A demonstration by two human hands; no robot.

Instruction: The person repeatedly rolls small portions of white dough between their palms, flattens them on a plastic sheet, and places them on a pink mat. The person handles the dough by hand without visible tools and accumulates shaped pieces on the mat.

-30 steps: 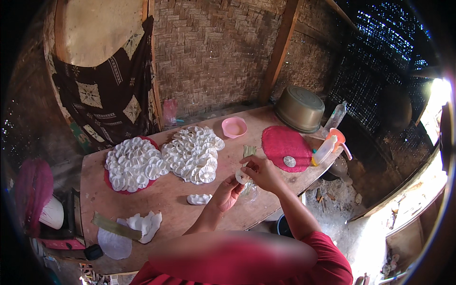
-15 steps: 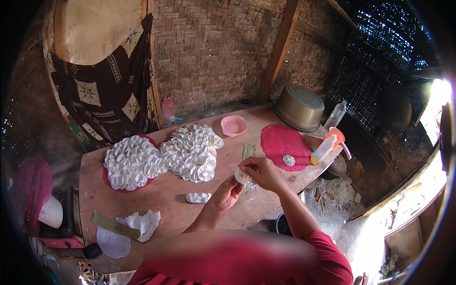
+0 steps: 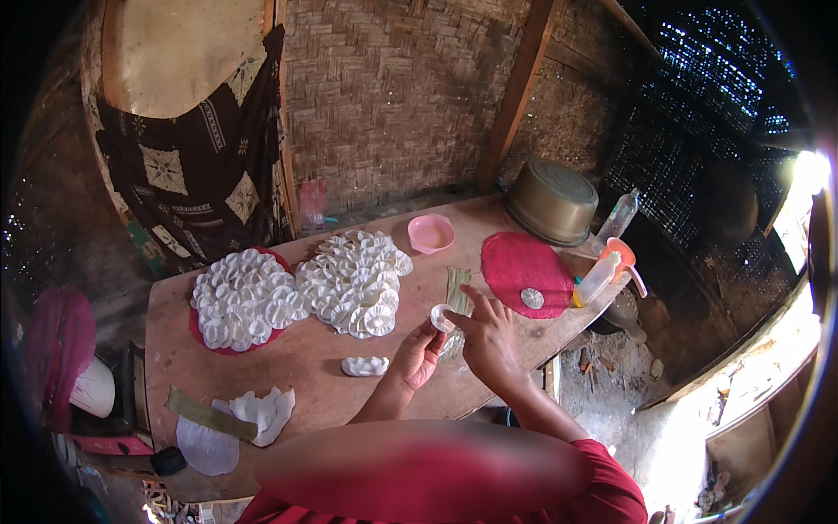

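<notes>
While both of your hands meet over the near middle of the wooden table [image 3: 349, 349], you have a small white round piece [image 3: 441, 317] pinched between them. Your left hand [image 3: 419, 354] comes up from below, fingers curled closed onto its lower edge; your right hand [image 3: 489, 341] closes on it from the right with thumb and forefinger, the other fingers spread loose. Neither hand is open and neither holds anything else. The piece sits just above the tabletop, beside the strip of green leaf [image 3: 456, 293].

Keep the pinch light, I would judge: the piece looks thin and soft, and a hard squeeze could crease it. Work it with your fingertips and let the left hand only steady it.

Just left of your left wrist lies a small white lump [image 3: 365, 366]. Further back are two red mats heaped with finished white rounds [image 3: 249, 297], [image 3: 353, 281], and to the right a red mat [image 3: 524, 266] carrying a single round. Behind stand a pink bowl [image 3: 431, 233], a metal pot [image 3: 552, 201] turned upside down and a plastic bottle [image 3: 598, 278]; keep your right elbow away from them.
</notes>
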